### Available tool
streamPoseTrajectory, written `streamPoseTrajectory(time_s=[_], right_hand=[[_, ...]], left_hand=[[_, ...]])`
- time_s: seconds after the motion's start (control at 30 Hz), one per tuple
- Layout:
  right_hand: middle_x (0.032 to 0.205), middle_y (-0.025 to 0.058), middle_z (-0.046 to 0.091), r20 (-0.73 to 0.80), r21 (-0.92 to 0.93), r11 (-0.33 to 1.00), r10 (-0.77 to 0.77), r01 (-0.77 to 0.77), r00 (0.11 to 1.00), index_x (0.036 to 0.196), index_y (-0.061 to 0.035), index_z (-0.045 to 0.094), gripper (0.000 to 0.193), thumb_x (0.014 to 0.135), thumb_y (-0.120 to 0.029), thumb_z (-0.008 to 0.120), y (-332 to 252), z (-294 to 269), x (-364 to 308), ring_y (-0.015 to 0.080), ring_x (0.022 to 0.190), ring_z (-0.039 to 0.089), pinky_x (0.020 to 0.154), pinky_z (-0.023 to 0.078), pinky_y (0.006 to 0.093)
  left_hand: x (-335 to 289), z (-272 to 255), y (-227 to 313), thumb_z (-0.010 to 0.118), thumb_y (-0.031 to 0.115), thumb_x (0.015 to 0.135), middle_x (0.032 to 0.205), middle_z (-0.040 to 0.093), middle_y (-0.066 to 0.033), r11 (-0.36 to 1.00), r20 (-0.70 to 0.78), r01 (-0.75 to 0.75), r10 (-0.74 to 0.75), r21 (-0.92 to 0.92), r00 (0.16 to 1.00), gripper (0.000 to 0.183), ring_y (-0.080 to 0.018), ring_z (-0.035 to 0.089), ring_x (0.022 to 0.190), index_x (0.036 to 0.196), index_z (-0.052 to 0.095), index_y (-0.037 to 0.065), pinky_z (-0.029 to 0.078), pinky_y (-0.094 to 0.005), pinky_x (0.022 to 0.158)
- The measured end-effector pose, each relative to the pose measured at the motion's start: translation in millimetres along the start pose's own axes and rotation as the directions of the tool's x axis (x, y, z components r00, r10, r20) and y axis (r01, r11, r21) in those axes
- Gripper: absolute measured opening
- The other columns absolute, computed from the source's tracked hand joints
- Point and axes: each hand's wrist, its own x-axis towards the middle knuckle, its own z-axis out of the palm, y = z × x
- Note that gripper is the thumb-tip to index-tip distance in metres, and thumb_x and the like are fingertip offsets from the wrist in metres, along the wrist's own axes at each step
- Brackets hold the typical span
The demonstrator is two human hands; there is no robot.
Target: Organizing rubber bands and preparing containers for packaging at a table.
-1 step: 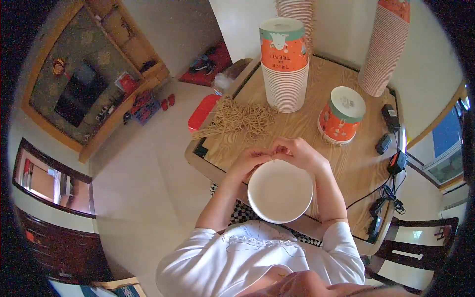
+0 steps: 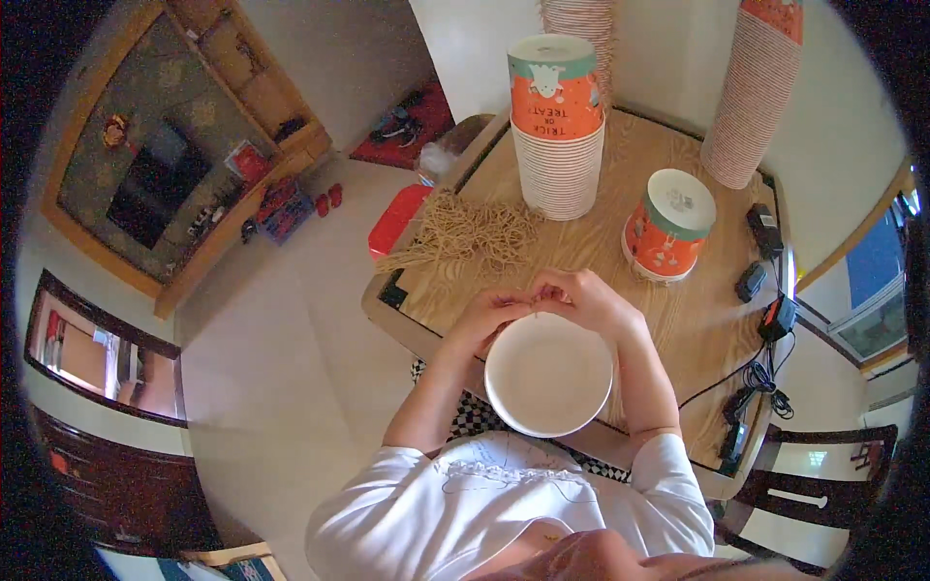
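Note:
A white paper bucket [image 2: 549, 376] stands at the near table edge, its open mouth facing up toward me. My left hand [image 2: 491, 318] is closed at its far rim, fingers pinched together. Against it, my right hand [image 2: 578, 295] is closed too, thumb and fingertips meeting the left fingertips above the rim. A tiny tan bit shows under the fingertips; what the fingers pinch is mostly hidden. Beyond my left hand lies a loose heap of tan paper twine [image 2: 475, 230]. Ahead to the right, one orange and green printed paper bucket [image 2: 666, 232] sits upside down.
A tall stack of upside-down paper buckets [image 2: 557, 145] stands mid-table, with another stack [image 2: 756, 97] at the back right. Black power adapters and cables [image 2: 763, 378] lie along the right edge. A red container [image 2: 397, 221] is beyond the left edge; a dark chair [image 2: 823, 484] stands right.

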Motion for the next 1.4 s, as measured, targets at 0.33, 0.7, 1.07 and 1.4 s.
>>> streamPoseTrajectory(time_s=[0.33, 0.7, 1.07, 1.4], right_hand=[[0.076, 0.0105, 0.065, 0.034, 0.012, 0.999, 0.042, -0.042, 0.999, 0.093, -0.0043, 0.058, 0.016, 0.083, -0.015, 0.065, 1.0, 0.6, -0.9, 0.0225, 0.072, 0.066, 0.063, 0.05, 0.033], [0.078, 0.0114, 0.065, 0.036, 0.033, 0.995, 0.095, -0.096, 0.995, 0.099, -0.0058, 0.057, 0.028, 0.08, -0.023, 0.068, -12.2, -0.1, -0.9, 0.0251, 0.072, 0.065, 0.064, 0.051, 0.0347], [0.08, 0.0123, 0.064, 0.044, 0.017, 0.998, 0.052, -0.053, 0.998, 0.105, -0.0063, 0.054, 0.034, 0.077, -0.02, 0.069, -6.7, 4.4, 1.9, 0.0279, 0.076, 0.065, 0.067, 0.051, 0.0378], [0.077, 0.0115, 0.064, 0.056, -0.148, 0.981, 0.131, -0.121, 0.99, 0.092, -0.0068, 0.057, 0.026, 0.078, -0.026, 0.069, 6.4, 8.0, 1.1, 0.0278, 0.069, 0.063, 0.061, 0.049, 0.0372]], left_hand=[[-2.0, 5.9, 6.4, 0.069, 0.011, 0.078, 0.088, 0.065, -0.0071, 1.0, 0.034, -0.009, 0.01, -0.008, 0.999, 0.025, -0.0148, 0.062, 0.078, 0.099, 0.064, 0.0, 0.052, -0.0269, 0.069], [-2.2, 4.5, 6.1, 0.069, 0.015, 0.08, 0.093, 0.065, -0.0075, 1.0, 0.027, 0.002, -0.002, 0.012, 1.0, 0.027, -0.0141, 0.063, 0.08, 0.101, 0.062, 0.0, 0.052, -0.0268, 0.071], [-3.5, 5.3, 9.2, 0.065, 0.017, 0.084, 0.094, 0.063, -0.003, 0.999, 0.036, -0.034, 0.033, 0.027, 0.999, 0.026, -0.011, 0.061, 0.083, 0.105, 0.06, 0.003, 0.05, -0.0249, 0.071], [-2.8, 7.6, 10.3, 0.062, 0.013, 0.086, 0.08, 0.06, 0.0009, 0.995, -0.082, -0.022, 0.014, -0.095, 0.997, 0.009, -0.0083, 0.059, 0.07, 0.092, 0.056, 0.011, 0.049, -0.0218, 0.06]])
